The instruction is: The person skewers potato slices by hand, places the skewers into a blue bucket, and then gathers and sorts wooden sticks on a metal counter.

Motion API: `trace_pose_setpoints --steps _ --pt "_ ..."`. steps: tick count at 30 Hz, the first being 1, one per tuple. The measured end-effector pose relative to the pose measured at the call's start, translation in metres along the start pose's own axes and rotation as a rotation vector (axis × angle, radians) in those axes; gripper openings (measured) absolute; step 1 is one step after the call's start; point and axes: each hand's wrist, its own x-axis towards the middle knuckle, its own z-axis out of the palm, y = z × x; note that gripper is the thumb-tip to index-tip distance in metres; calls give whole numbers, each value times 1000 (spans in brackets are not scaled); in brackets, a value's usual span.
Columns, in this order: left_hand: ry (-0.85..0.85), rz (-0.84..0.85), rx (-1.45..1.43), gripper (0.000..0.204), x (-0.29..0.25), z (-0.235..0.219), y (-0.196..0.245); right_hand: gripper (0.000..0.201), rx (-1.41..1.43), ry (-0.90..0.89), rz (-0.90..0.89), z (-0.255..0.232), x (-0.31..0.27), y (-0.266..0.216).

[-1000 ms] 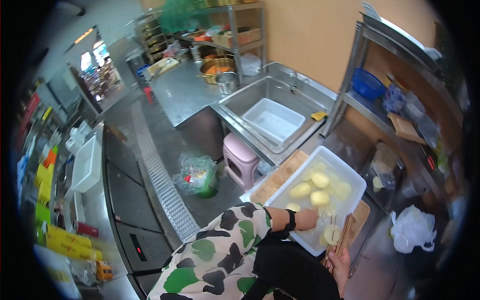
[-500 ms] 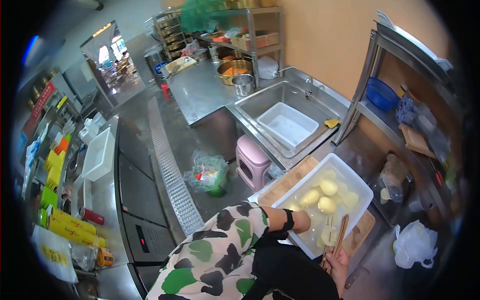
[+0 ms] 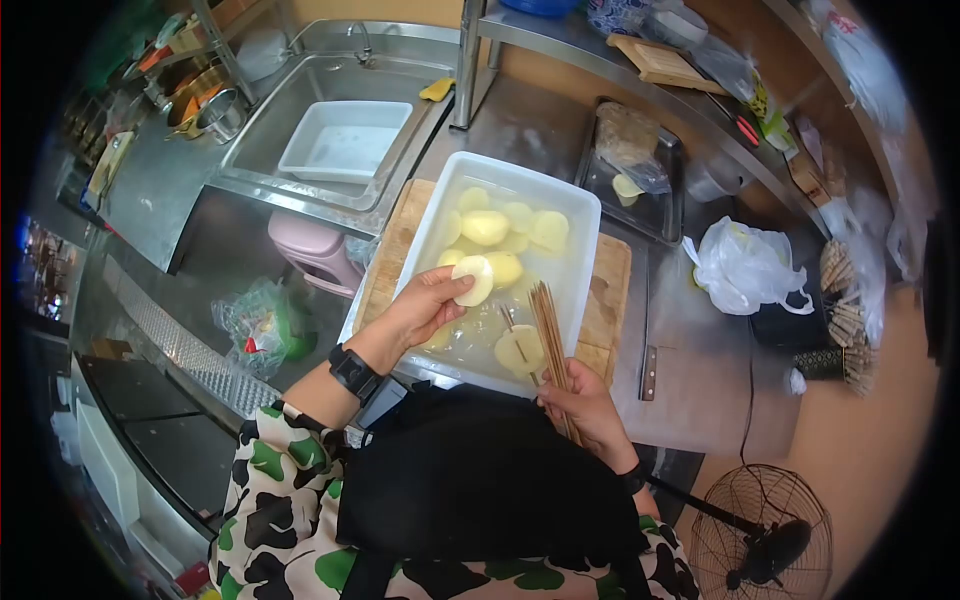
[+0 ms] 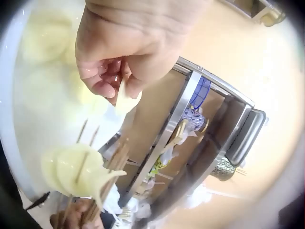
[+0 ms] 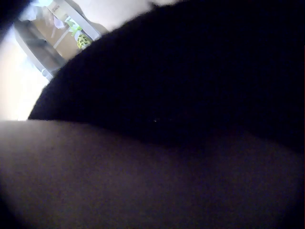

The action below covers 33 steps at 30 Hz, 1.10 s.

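My left hand point(image 3: 422, 308) pinches a pale potato slice point(image 3: 474, 281) between thumb and fingers, above a white tub point(image 3: 587, 225) of water. Peeled potatoes point(image 3: 485, 228) and loose slices point(image 3: 549, 231) lie in the tub. At its near right corner, my right hand point(image 3: 588, 410) grips a bundle of wooden skewers point(image 3: 549, 330). Several potato slices point(image 4: 71, 169) are threaded on skewer points beside that bundle in the left wrist view. Dark cloth and skin fill most of the right wrist view, which hides the right hand's fingers.
Under the tub is a wooden cutting board point(image 3: 612, 285), with a knife point(image 3: 649, 373) to its right. A white plastic bag point(image 3: 745, 266) and a dark tray point(image 3: 668, 220) stand farther right. The sink point(image 3: 250, 150) is at back left, a fan point(image 3: 765, 535) at lower right.
My left hand has come up out of the tub with a potato slice. The right hand keeps its skewers. The head view has swung to the right.
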Motion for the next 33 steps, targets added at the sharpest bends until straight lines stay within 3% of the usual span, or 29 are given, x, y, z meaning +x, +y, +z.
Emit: trace_pose_setpoints --steps 12,21,33 --pt "55 6 86 25 -20 34 -2 21 -59 5 15 11 -7 2" --pt "67 -84 -118 26 -26 34 -9 23 -17 -37 -19 15 -10 7" --pt "73 67 230 26 -47 51 -14 23 -33 -24 -21 22 -10 3"
